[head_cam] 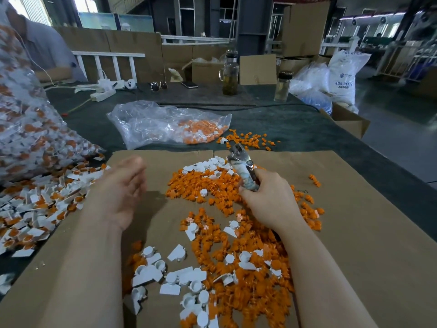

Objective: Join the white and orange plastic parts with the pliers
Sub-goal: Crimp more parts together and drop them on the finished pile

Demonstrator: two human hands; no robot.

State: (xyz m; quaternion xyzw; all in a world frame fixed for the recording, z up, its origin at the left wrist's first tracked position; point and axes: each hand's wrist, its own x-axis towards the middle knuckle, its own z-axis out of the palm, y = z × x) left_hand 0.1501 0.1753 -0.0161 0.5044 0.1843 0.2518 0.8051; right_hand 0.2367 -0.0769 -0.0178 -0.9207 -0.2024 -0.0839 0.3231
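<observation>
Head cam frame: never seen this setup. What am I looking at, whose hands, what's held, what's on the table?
There is no machine here. A person wears one wide-angle camera on the head, looking forward and down, so both forearms come in from the bottom edge.

The right hand grips the pliers, its fingers curled round the handles and the metal head pointing away. The left hand is blurred, apparently relaxed and holding nothing.

On the cardboard sheet lie loose orange parts and white parts. To the left is a heap of what look like already joined pieces. Beyond the sheet lies a clear bag with more orange parts inside.
</observation>
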